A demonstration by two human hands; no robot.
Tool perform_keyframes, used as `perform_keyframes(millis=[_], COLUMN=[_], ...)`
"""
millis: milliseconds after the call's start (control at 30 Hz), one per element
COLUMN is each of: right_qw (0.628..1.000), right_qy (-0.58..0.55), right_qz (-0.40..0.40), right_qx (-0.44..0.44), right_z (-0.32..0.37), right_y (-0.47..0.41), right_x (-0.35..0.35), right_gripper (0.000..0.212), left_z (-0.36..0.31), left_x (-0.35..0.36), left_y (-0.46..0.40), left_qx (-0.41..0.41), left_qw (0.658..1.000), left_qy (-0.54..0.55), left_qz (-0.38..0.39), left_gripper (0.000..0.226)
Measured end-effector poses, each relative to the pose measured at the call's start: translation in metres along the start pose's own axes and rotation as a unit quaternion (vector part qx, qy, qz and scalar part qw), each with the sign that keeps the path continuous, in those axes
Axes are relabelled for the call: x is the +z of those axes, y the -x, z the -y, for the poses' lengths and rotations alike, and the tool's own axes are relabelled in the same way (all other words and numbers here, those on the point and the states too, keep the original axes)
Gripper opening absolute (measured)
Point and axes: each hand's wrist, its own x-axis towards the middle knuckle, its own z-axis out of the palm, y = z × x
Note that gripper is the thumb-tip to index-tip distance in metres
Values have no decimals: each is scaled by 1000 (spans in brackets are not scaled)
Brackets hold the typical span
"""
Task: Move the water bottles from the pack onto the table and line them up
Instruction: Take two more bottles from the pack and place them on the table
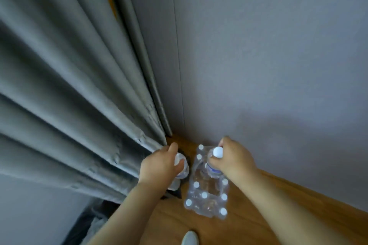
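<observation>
- Looking down from the head camera, we see our left hand [159, 165] curled round the neck of a water bottle [182, 167] just under its white cap, fingers closed on it, at about 7 o'clock from the middle of the view.
- That bottle sits just beside the pack, at its 9 o'clock, close against the grey curtain [69, 85]; whether its base rests on anything we cannot tell.
- Our right hand [233, 159] pinches a second bottle [214, 165] at the neck, fingers wrapped below the white cap, which points up toward the camera.
- This second bottle, with a blue band on its label, is raised above the far end of the pack, at the pack's 12 o'clock.
- The shrink-wrapped pack [207, 191] lies on the wooden floor [258, 215] near 6 o'clock of the view, its clear plastic torn open in the middle.
- We count about 9 white caps showing inside the pack, ringed round the open gap.
- A pale wall [268, 55] fills the view from 12 to 3 o'clock, meeting the floor just behind the pack.
- A light shoe tip [190, 237] shows at 6 o'clock, at the bottom edge.
</observation>
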Motion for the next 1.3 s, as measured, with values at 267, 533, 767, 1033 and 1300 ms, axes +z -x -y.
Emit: perform_keyframes(millis=[267, 533, 767, 1033, 1300], right_qw=[984, 925, 824, 686, 556], right_qy=[38, 40, 43, 27, 23], right_qz=[13, 92, 189, 279, 321], right_qx=[-175, -366, -532, -671, -766], right_z=[86, 174, 255, 309, 319], right_y=[91, 209, 368, 619, 875], right_x=[-97, -91, -33, 36, 109], right_gripper=[24, 22, 21, 19, 19], left_z=[28, 51, 51, 10, -46], left_x=[-136, -190, -198, -193, -179], left_y=[144, 335, 546, 812, 1057], left_qx=[-163, -351, -550, -698, -799], left_qw=[981, 917, 801, 665, 545], left_qy=[26, 22, 9, -7, -39], left_qz=[-100, -187, -234, -265, -252], left_gripper=[32, 32, 35, 26, 26])
